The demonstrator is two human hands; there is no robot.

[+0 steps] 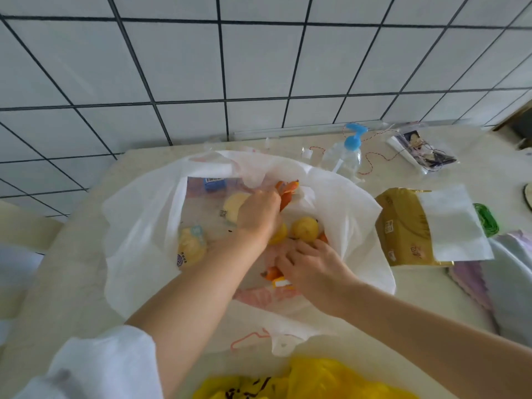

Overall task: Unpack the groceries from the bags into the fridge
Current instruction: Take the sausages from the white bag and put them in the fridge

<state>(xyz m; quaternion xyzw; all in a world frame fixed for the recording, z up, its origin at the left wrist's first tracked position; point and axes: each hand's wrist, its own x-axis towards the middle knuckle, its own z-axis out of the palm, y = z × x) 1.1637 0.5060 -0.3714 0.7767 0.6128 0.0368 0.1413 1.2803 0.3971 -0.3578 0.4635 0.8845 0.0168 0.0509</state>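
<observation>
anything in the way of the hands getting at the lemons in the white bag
Little does. The white bag lies open and both hands are already inside. The left hand, gripping orange carrots, covers part of one lemon; the other lemon lies exposed just beyond the right hand.

Printing shows on the gold tissue pack (403, 228) and yellow bag (302, 381), but none is legible.

Two hands (259, 217), one white bag (144, 214), one yellow bag (316, 378), two lemons (305, 229), one pump bottle (347, 156).
</observation>
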